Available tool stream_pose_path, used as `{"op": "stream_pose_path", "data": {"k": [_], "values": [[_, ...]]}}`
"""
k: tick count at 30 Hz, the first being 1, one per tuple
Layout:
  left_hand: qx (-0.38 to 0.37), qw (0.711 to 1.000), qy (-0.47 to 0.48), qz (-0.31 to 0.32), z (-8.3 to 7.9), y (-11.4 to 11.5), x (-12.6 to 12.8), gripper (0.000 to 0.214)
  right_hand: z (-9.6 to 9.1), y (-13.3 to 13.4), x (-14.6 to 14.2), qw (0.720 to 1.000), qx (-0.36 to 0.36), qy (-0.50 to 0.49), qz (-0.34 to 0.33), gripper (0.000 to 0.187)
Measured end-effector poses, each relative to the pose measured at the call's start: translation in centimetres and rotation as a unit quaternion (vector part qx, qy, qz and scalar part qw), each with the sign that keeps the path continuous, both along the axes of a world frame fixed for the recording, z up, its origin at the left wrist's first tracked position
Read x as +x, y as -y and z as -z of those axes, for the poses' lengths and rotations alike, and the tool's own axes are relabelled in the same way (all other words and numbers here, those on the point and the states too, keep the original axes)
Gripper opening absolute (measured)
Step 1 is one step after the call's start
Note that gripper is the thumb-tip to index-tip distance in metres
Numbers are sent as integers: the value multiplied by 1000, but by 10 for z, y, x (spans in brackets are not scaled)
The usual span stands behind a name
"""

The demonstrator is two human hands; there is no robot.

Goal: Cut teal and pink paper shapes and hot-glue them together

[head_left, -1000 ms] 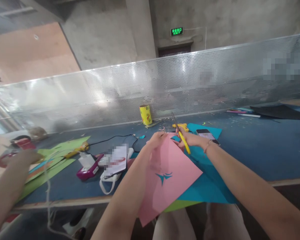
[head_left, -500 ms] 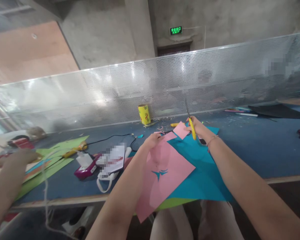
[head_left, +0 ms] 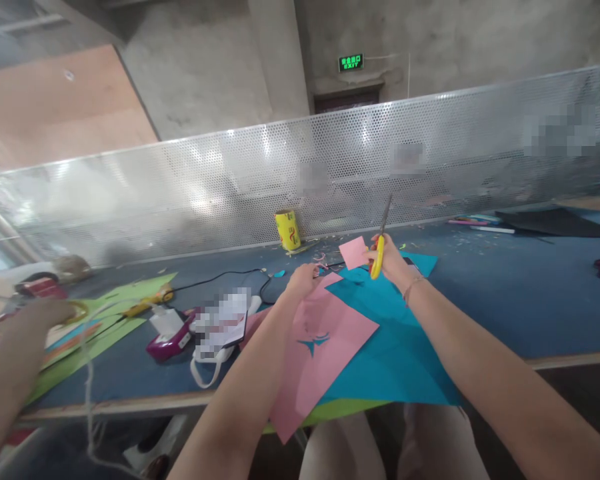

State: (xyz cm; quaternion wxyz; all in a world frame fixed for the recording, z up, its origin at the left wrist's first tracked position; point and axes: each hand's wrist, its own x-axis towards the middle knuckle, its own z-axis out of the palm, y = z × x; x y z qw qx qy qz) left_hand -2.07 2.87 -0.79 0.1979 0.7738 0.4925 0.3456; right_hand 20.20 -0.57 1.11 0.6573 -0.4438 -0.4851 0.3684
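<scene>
My left hand (head_left: 303, 279) pinches the top edge of a large pink paper sheet (head_left: 315, 353) that lies over a teal sheet (head_left: 390, 347) and hangs past the table's front edge. A small teal shape marks the pink sheet's middle. My right hand (head_left: 387, 257) grips yellow-handled scissors (head_left: 379, 250), blades pointing up, and also holds a small pink cut-off piece (head_left: 353, 252) beside them. A green sheet (head_left: 350, 408) peeks out under the teal one.
A perforated metal screen (head_left: 230, 180) runs along the back of the blue table (head_left: 505, 293). A yellow can (head_left: 287, 230), a magenta device (head_left: 173, 333), a black cable and green sheets (head_left: 105, 313) lie left. Another person's arm (head_left: 10, 373) reaches in at far left.
My right hand has lifted the scissors away to the right with a small pink piece cut from the sheet. The large pink sheet has dropped lower onto the teal paper.
</scene>
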Motion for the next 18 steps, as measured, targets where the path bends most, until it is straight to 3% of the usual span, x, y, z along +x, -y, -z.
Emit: {"op": "stream_pose_path", "data": {"k": [2, 4, 6, 12, 15, 18], "values": [[3, 998, 34, 45, -2, 4, 11, 15, 4, 3, -10, 1000, -4, 7, -28, 55], [-73, 983, 111, 128, -4, 10, 21, 23, 7, 7, -19, 998, -7, 25, -49, 52], [-119, 964, 173, 164, -4, 15, 26, 24, 10, 10, -27, 997, -11, 46, -67, 50], [-136, 955, 240, 107, -2, 15, 26, 15, 15, 13, -34, 988, -22, 108, -106, 44], [-142, 934, 317, 81, -6, 15, 26, 14, 15, 11, -29, 984, -38, 148, -91, 43], [-142, 909, 390, 31, -12, 15, 26, 16, 17, 10, -24, 976, -92, 155, -119, 41]]}}
